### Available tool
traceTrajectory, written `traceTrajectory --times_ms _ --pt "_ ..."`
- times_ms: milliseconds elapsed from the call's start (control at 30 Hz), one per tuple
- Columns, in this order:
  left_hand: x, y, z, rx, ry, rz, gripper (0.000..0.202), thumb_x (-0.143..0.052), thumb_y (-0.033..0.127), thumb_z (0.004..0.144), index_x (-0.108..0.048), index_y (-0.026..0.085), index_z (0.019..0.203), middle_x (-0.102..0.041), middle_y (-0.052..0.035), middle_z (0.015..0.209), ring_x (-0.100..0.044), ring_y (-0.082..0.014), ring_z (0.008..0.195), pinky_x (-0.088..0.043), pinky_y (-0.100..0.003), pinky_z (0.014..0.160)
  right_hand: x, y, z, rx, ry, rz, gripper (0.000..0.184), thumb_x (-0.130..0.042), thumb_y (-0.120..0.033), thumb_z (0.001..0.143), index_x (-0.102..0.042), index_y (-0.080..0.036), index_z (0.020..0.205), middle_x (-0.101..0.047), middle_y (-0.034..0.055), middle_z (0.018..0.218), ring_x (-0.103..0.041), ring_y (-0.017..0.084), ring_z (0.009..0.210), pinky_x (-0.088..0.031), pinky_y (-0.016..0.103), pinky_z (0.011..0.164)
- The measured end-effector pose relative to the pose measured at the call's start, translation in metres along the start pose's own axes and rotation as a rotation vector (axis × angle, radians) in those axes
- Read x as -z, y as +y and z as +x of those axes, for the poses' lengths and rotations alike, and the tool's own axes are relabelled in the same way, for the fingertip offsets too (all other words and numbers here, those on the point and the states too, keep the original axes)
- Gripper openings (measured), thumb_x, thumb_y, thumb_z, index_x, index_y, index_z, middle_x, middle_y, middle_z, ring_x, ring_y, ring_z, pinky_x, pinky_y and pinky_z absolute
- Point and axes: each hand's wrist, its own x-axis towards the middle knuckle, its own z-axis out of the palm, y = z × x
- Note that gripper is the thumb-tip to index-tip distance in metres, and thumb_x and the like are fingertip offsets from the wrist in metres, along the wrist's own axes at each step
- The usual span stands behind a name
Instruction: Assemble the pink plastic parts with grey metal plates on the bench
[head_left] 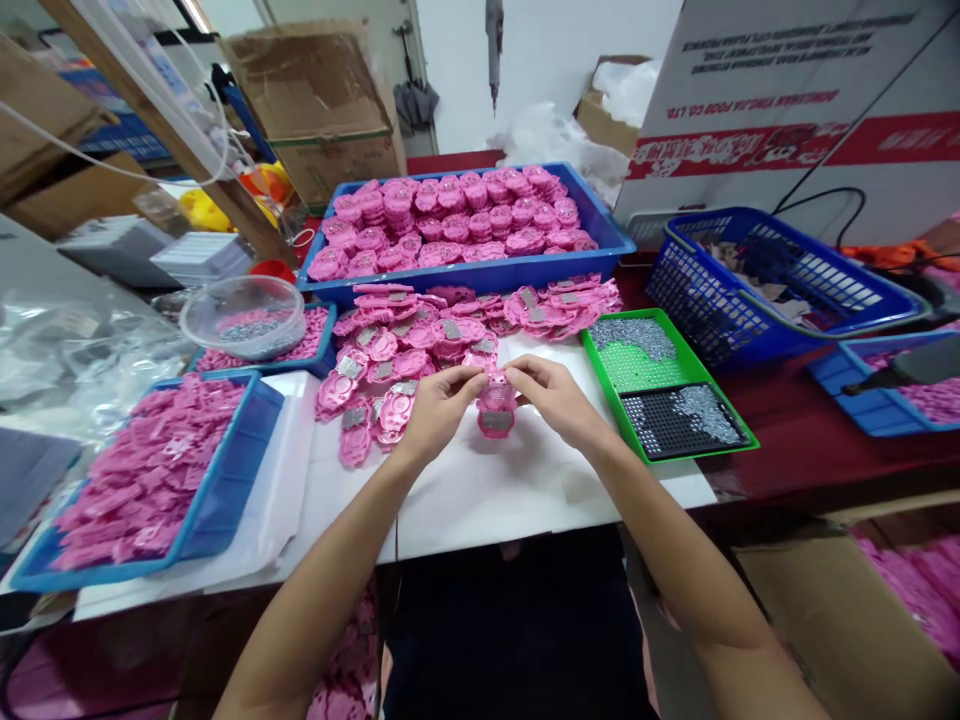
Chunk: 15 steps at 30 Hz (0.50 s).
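Both my hands meet over a white board [480,490] at the table's middle. Between them is a pink plastic piece [496,408] with a small grey panel on its lower face. My left hand [439,408] pinches its upper left edge with curled fingers. My right hand [551,398] grips its upper right edge the same way. A loose heap of similar pink pieces with grey panels [420,350] lies just beyond my hands.
A big blue tray of stacked pink pieces [457,222] stands at the back. Another blue tray of pink parts [142,480] is at left, a clear bowl [241,316] behind it. A green tray with small grey parts [664,385] and a blue basket [772,285] lie right.
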Motion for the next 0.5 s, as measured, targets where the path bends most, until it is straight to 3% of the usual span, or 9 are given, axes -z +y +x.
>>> traceTrajectory --times_ms 100,200,333,400,500 --pt "0.001 -0.001 -0.001 -0.001 0.022 0.001 0.031 -0.075 0.043 0.083 -0.076 0.014 0.095 -0.078 -0.0068 0.09 -0.071 -0.0176 0.081 -0.058 -0.03 0.078 -0.004 0.003 0.0 0.022 -0.054 -0.087 0.023 -0.063 -0.038 0.093 -0.068 -0.016 0.1 -0.069 0.0049 0.094 -0.065 0.017 0.084 -0.058 0.034 0.075" --pt "-0.001 -0.003 -0.001 -0.043 0.017 0.038 0.028 -0.07 0.042 0.087 -0.074 0.015 0.092 -0.077 -0.0056 0.087 -0.07 -0.0171 0.08 -0.056 -0.028 0.076 -0.007 0.007 -0.001 0.087 -0.028 -0.234 0.017 -0.067 -0.031 0.089 -0.067 -0.016 0.098 -0.07 0.0037 0.093 -0.064 0.016 0.084 -0.056 0.035 0.081" --pt "0.0 -0.007 0.001 -0.148 -0.091 0.209 0.028 -0.059 0.041 0.096 -0.073 0.016 0.099 -0.076 -0.0065 0.094 -0.07 -0.0182 0.083 -0.056 -0.03 0.078 0.01 0.006 0.007 0.058 0.008 -0.238 0.017 -0.068 -0.029 0.086 -0.064 -0.017 0.097 -0.068 0.0028 0.085 -0.065 0.017 0.077 -0.055 0.032 0.069" --pt "0.003 -0.011 0.002 -0.249 -0.11 0.446 0.026 -0.06 0.038 0.097 -0.071 0.017 0.108 -0.075 -0.0102 0.108 -0.069 -0.0223 0.096 -0.055 -0.036 0.088 0.033 0.001 0.018 0.027 0.144 -0.242 0.025 -0.068 -0.029 0.085 -0.061 -0.018 0.106 -0.068 0.0044 0.086 -0.065 0.018 0.074 -0.055 0.032 0.063" --pt "0.006 -0.016 0.003 -0.375 -0.164 0.822 0.025 -0.058 0.029 0.098 -0.068 0.016 0.116 -0.068 -0.0154 0.124 -0.061 -0.0289 0.116 -0.051 -0.044 0.1 0.08 -0.01 0.046 0.006 0.458 -0.413 0.039 -0.064 -0.024 0.087 -0.054 -0.017 0.124 -0.068 0.0078 0.092 -0.066 0.021 0.076 -0.058 0.036 0.065"
